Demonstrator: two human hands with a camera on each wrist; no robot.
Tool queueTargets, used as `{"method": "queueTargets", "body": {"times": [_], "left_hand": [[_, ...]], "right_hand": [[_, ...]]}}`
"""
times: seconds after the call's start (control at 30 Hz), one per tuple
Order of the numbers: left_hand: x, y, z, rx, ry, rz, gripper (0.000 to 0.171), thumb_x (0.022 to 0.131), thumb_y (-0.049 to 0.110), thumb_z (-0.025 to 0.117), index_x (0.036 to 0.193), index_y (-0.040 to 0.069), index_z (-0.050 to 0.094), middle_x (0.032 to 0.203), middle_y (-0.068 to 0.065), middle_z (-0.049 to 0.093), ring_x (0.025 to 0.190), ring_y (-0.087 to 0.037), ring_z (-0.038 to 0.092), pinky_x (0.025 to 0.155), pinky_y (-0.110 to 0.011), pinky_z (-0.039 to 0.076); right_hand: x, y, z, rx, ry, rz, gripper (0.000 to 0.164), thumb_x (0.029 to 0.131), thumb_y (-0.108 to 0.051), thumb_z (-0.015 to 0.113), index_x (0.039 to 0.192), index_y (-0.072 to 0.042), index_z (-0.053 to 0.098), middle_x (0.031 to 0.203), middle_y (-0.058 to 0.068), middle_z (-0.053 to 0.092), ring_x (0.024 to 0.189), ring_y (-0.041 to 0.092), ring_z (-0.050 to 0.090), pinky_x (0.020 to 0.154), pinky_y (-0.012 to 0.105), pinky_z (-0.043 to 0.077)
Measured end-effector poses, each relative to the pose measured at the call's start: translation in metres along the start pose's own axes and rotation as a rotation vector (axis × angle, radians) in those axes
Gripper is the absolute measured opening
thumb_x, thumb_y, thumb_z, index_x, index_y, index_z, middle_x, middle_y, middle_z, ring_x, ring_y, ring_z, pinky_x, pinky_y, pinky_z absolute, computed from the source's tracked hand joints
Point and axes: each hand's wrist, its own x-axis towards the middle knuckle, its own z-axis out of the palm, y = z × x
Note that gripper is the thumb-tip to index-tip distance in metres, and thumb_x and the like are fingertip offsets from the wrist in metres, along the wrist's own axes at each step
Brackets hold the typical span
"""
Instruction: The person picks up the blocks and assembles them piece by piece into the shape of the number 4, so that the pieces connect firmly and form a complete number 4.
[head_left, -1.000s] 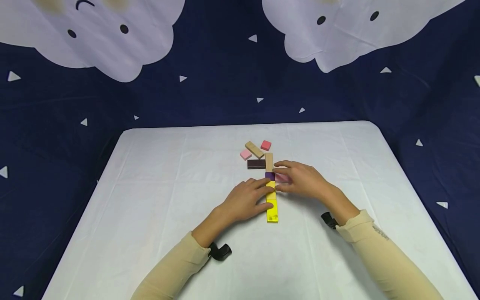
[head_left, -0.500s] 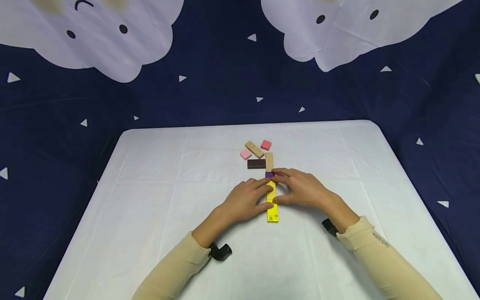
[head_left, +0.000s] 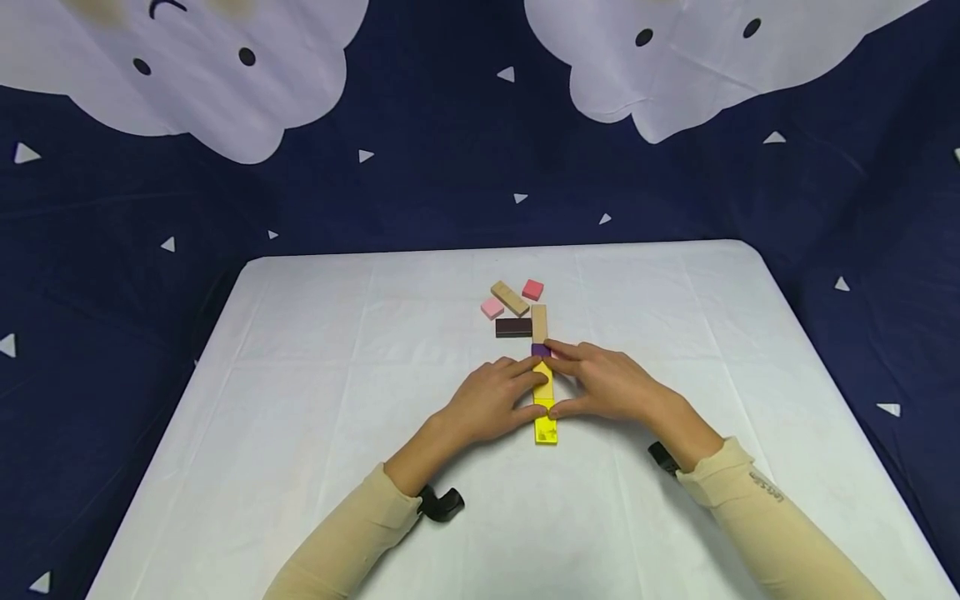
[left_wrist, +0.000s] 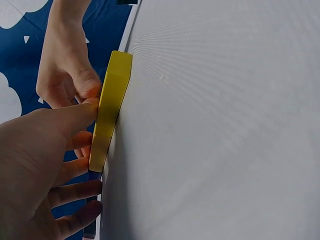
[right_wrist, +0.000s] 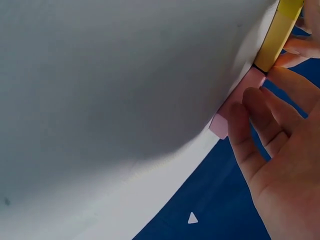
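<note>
Row of blocks laid lengthwise on white worktop [head_left: 637, 517]; purple block [head_left: 540, 351] taken as landmark; cream block [head_left: 543, 388] set just near side of it, yellow block [head_left: 546, 432] beyond that at the near end, tan block [head_left: 539, 323] on the far side.

Left hand [head_left: 487, 404] set near and left of the purple block; fingers spread wide, fingertips laid along the row's left side; right hand [head_left: 611, 383] placed to its right; fingers parted, slightly bent, pink block [right_wrist: 249, 81] touched by their tips.

Dark block [head_left: 513, 328] lying far-left of the purple block, against the tan one.
</note>
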Motion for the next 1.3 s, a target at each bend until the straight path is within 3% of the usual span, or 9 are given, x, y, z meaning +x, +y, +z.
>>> {"method": "queueTargets", "body": {"times": [0.23,0.37,0.67,1.3], "left_hand": [[-0.0007,-0.0001,-0.0011,0.001,-0.011,-0.005,0.055,0.093,0.058,0.049,0.132,0.021,0.059,0.148,0.000,0.042,0.119,-0.018,0.049,0.092,-0.039,0.045],[-0.0029,-0.0007,-0.0023,0.003,-0.019,-0.023,0.054,0.093,0.057,0.050,0.132,0.021,0.059,0.148,0.000,0.041,0.119,-0.019,0.049,0.093,-0.040,0.045],[-0.0011,0.0002,-0.0024,0.002,-0.009,-0.001,0.053,0.094,0.056,0.050,0.132,0.021,0.059,0.148,0.000,0.041,0.117,-0.018,0.048,0.092,-0.038,0.045],[0.0014,0.0005,-0.0053,-0.018,-0.044,-0.009,0.052,0.093,0.055,0.052,0.132,0.020,0.060,0.147,-0.001,0.041,0.116,-0.018,0.049,0.093,-0.037,0.045]], "right_hand": [[0.0001,-0.0034,0.0035,-0.024,0.040,-0.008,0.092,0.070,-0.074,0.065,0.139,-0.015,0.053,0.151,0.004,0.037,0.110,0.018,0.052,0.080,0.041,0.050],[0.0026,-0.0060,0.0056,-0.029,0.058,-0.019,0.092,0.071,-0.076,0.062,0.138,-0.014,0.053,0.150,0.004,0.038,0.113,0.020,0.052,0.082,0.043,0.050],[0.0008,-0.0075,0.0035,-0.054,0.038,0.020,0.090,0.071,-0.074,0.064,0.139,-0.016,0.052,0.151,0.003,0.037,0.106,0.017,0.053,0.076,0.040,0.051],[-0.0002,-0.0068,0.0062,-0.019,0.013,0.012,0.090,0.075,-0.071,0.063,0.143,-0.015,0.047,0.153,0.005,0.032,0.122,0.024,0.049,0.085,0.046,0.050]]}}
